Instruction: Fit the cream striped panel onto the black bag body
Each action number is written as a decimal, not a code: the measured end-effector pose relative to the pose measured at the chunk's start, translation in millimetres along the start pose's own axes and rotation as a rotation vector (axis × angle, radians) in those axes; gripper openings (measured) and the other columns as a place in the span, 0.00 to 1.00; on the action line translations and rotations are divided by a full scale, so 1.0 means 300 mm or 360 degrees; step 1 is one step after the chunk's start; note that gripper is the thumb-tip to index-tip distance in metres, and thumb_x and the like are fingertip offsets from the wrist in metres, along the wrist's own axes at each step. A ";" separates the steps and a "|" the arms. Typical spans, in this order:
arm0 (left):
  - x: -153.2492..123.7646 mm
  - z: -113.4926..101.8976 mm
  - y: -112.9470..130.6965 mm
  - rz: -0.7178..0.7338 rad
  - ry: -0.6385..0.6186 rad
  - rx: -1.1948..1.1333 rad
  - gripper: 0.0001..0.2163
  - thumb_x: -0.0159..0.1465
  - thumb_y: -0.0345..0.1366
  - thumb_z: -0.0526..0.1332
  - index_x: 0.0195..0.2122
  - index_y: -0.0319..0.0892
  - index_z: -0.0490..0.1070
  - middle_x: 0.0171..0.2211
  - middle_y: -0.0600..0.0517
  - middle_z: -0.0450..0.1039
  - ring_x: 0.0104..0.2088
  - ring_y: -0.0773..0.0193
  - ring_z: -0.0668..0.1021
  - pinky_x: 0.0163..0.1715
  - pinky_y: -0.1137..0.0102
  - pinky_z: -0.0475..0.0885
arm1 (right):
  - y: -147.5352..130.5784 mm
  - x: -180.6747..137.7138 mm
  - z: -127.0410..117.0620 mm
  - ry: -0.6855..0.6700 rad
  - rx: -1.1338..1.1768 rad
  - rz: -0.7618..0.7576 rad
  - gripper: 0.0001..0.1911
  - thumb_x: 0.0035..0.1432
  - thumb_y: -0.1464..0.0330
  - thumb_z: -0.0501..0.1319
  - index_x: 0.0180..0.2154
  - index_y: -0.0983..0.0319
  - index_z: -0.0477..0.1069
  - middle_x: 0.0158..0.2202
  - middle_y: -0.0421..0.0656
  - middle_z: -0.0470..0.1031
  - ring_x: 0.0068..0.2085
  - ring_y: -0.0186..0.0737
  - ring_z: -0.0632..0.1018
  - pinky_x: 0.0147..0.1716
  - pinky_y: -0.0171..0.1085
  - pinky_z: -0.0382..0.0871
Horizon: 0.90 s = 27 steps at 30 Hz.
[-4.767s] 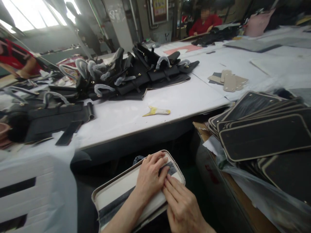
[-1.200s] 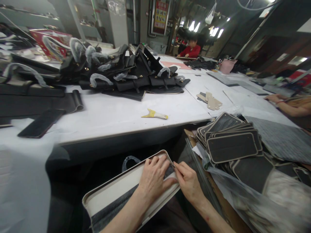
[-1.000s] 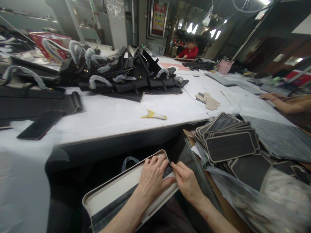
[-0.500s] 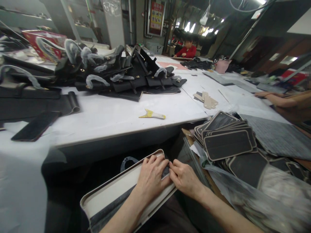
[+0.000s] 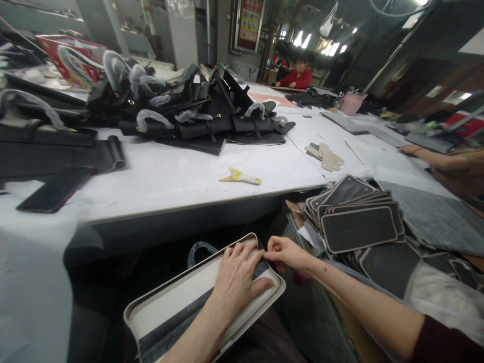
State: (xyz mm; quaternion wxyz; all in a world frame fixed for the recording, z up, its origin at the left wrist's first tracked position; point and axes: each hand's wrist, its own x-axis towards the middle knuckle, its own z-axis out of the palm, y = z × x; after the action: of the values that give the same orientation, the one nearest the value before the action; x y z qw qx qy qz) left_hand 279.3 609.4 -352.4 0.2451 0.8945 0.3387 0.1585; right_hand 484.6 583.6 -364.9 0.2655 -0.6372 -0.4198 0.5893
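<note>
One panel (image 5: pixel 177 302) runs lower-left to upper-right; left hand (image 5: pixel 236 277) flat atop, right hand (image 5: pixel 289 253) pinching (far corner).

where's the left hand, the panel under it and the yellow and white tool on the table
left hand (image 5: pixel 236 280): head view, back of the hand.
panel (image 5: pixel 177 302): head view, bare cream face left of the hand.
yellow and white tool (image 5: pixel 242 177): head view, its middle.

panel (image 5: pixel 181 302) in front of table (image 5: pixel 170 176) | bag pieces (image 5: pixel 196 116) on table | stacked panels (image 5: pixel 355 222) right
</note>
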 end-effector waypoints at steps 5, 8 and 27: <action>0.005 -0.012 0.000 -0.0042 0.0002 -0.0135 0.23 0.56 0.50 0.69 0.51 0.52 0.69 0.59 0.53 0.66 0.55 0.50 0.67 0.54 0.52 0.61 | -0.047 0.046 -0.061 -0.0395 0.0039 0.0307 0.31 0.40 0.50 0.74 0.33 0.61 0.59 0.21 0.32 0.66 0.19 0.32 0.72 0.16 0.30 0.69; 0.006 -0.023 -0.004 -0.0086 -0.0003 -0.0235 0.19 0.59 0.48 0.67 0.50 0.52 0.70 0.58 0.53 0.67 0.55 0.50 0.67 0.53 0.53 0.62 | -0.077 0.076 -0.081 -0.0539 -0.0043 0.0434 0.32 0.36 0.52 0.76 0.32 0.62 0.60 0.22 0.33 0.67 0.21 0.35 0.74 0.18 0.33 0.73; 0.028 -0.149 -0.045 -0.0585 0.0391 -0.2232 0.13 0.61 0.42 0.63 0.42 0.38 0.71 0.44 0.45 0.76 0.39 0.61 0.78 0.40 0.70 0.69 | -0.160 0.077 -0.048 -0.0392 -0.0447 0.0467 0.22 0.42 0.64 0.72 0.30 0.61 0.59 0.25 0.35 0.67 0.26 0.33 0.71 0.22 0.31 0.68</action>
State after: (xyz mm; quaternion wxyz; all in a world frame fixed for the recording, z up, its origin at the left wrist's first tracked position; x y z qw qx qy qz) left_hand 258.2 638.8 -321.6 0.7427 0.4319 0.3272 0.3934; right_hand 486.9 629.6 -334.8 0.0326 -0.6453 -0.4298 0.6307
